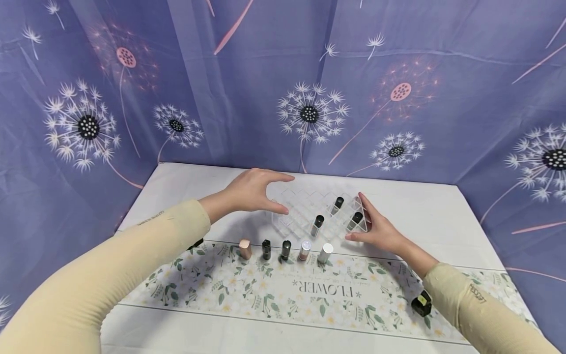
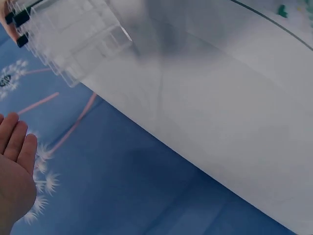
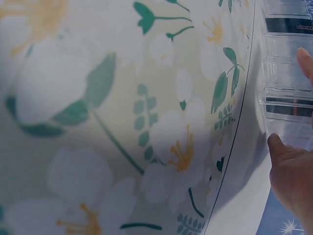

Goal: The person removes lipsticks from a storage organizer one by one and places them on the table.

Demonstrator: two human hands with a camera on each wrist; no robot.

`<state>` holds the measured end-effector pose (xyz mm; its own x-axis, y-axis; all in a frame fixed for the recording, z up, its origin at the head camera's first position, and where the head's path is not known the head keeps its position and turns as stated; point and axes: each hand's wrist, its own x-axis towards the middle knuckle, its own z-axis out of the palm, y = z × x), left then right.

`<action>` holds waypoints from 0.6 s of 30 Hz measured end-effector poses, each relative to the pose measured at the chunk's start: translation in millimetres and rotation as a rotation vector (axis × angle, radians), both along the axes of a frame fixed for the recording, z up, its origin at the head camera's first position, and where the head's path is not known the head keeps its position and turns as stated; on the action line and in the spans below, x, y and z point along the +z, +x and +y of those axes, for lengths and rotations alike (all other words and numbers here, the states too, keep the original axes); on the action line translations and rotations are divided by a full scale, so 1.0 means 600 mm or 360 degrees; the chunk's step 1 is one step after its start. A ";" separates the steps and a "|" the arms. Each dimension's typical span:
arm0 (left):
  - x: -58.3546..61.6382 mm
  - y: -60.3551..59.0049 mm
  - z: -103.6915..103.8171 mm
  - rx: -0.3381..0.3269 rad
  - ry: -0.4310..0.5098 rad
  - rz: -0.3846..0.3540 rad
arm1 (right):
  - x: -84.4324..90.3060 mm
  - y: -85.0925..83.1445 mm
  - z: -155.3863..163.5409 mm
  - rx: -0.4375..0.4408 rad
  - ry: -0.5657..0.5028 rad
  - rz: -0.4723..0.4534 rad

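A clear lipstick organizer (image 1: 300,211) with a grid of compartments stands on the white table. Three black-capped lipsticks (image 1: 317,225) are upright in its right half. My right hand (image 1: 380,231) grips the organizer's right end, thumb at the near corner and a finger at the far one. Around the left end, my left hand (image 1: 252,191) hovers with thumb and fingers spread. The left wrist view shows that hand's straight fingers (image 2: 14,139) apart from the organizer (image 2: 78,34). In the right wrist view, my right thumb (image 3: 276,144) touches the organizer's edge.
Several lipsticks stand in a row before the organizer, from a rose-gold one (image 1: 245,249) to a silver one (image 1: 325,253). They are on a floral runner (image 1: 283,300) reading FLOWER. Dandelion-print curtains (image 1: 247,98) enclose the table's back and sides.
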<state>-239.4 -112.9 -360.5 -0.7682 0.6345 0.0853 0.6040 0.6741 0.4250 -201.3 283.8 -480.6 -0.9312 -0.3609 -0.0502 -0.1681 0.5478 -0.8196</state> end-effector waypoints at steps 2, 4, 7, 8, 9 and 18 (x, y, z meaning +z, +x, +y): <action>-0.005 -0.004 -0.008 0.0019 -0.0010 -0.0010 | 0.001 0.000 0.000 0.0003 0.0006 0.0001; -0.009 -0.007 -0.016 0.0038 -0.0010 -0.0023 | 0.001 -0.001 0.000 0.0004 0.0007 0.0004; -0.016 -0.011 -0.025 0.0056 -0.0006 -0.0035 | 0.002 -0.001 0.000 0.0004 0.0002 0.0001; -0.018 -0.012 -0.027 0.0057 -0.0001 -0.0039 | 0.002 -0.001 0.000 0.0003 0.0000 0.0000; -0.020 -0.014 -0.029 0.0053 0.0008 -0.0041 | 0.002 0.000 0.000 0.0001 -0.0003 -0.0001; -0.051 -0.022 -0.039 0.0045 0.0082 -0.0116 | 0.001 0.002 -0.001 -0.0008 0.0005 0.0001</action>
